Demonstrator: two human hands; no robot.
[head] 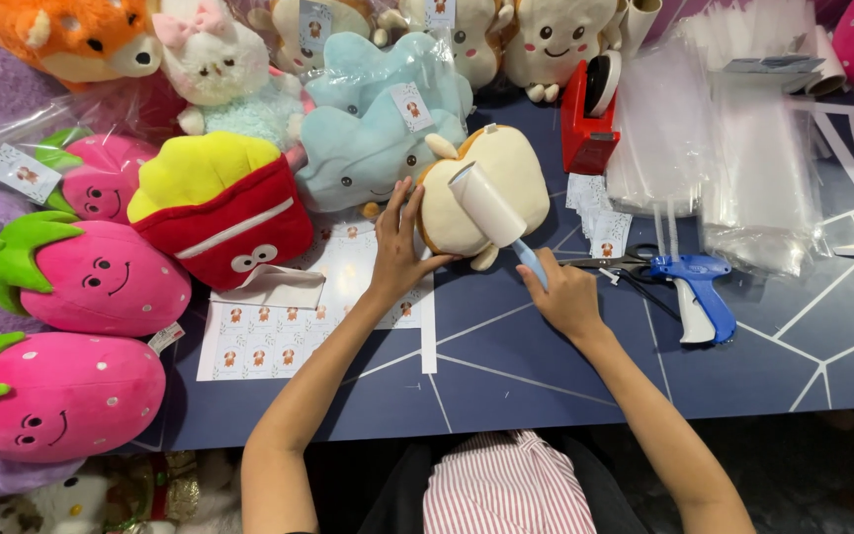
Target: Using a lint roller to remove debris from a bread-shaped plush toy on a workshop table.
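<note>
A cream toast-shaped plush (506,173) with a brown edge lies on the dark blue table (506,366). My left hand (399,249) presses against its left side and holds it steady. A lint roller (491,208) with a white roll and a blue handle is gripped in my right hand (565,294). The roll rests on the middle of the plush.
Strawberry plushes (86,277), a red fries plush (224,208) and pale blue plushes (378,148) crowd the left and back. A sticker sheet (279,331) lies under my left arm. A red tape dispenser (587,119), clear bags (743,168), scissors (605,263) and a blue tagging gun (699,292) sit right.
</note>
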